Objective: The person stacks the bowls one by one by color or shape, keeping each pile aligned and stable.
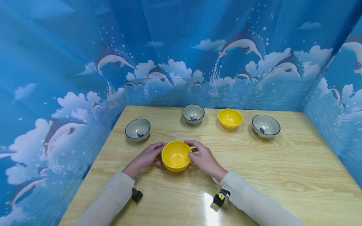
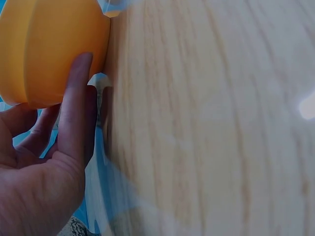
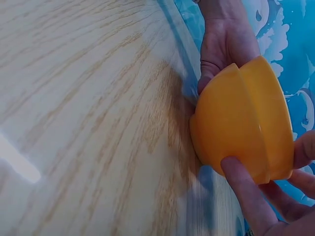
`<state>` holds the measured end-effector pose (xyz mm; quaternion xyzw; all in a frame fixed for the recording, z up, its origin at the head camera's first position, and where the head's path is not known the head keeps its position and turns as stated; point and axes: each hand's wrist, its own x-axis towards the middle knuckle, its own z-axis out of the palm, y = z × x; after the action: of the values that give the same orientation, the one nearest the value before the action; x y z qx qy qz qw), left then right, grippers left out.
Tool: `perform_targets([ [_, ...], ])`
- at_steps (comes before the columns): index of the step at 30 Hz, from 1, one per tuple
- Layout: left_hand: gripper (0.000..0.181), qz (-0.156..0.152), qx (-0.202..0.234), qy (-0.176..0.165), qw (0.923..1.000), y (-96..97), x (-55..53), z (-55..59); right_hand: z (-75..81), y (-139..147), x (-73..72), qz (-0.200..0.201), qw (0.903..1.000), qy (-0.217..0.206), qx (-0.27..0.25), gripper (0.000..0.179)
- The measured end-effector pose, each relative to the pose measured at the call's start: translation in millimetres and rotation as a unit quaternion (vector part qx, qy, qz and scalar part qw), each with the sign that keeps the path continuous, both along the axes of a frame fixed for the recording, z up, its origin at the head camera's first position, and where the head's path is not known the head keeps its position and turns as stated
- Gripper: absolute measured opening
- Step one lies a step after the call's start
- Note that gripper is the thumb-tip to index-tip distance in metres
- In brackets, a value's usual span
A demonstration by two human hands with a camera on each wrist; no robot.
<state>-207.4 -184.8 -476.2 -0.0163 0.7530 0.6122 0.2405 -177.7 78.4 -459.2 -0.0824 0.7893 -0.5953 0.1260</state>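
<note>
I see the left hand [image 1: 146, 159] and right hand [image 1: 205, 159] gripping two nested yellow bowls [image 1: 176, 154] between them; a grey bowl [image 1: 138, 128] sits beyond the left hand, a single yellow bowl [image 1: 230, 118] beyond the right.

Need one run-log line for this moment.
left hand: holds yellow bowl stack | right hand: holds same stack | stack: two nested bowls | beyond: single yellow bowl, three grey bowls
</note>
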Motion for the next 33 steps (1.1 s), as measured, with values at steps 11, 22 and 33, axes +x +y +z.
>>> perform_targets([
  [11,0.043,-0.007,0.017,-0.007,0.9998,-0.9,-1.0,-1.9,-3.5,-2.5,0.4,-0.001,0.9995,0.029,0.011,0.055],
  [22,0.047,0.006,0.01,-0.016,0.9998,-0.1,-1.6,0.2,-2.8,-3.3,0.6,-0.001,0.9991,0.037,0.022,0.054],
  [33,0.056,0.006,0.012,-0.023,0.9996,-0.4,-1.6,0.9,-2.9,-3.2,1.5,-0.002,0.9989,0.038,0.025,0.052],
])
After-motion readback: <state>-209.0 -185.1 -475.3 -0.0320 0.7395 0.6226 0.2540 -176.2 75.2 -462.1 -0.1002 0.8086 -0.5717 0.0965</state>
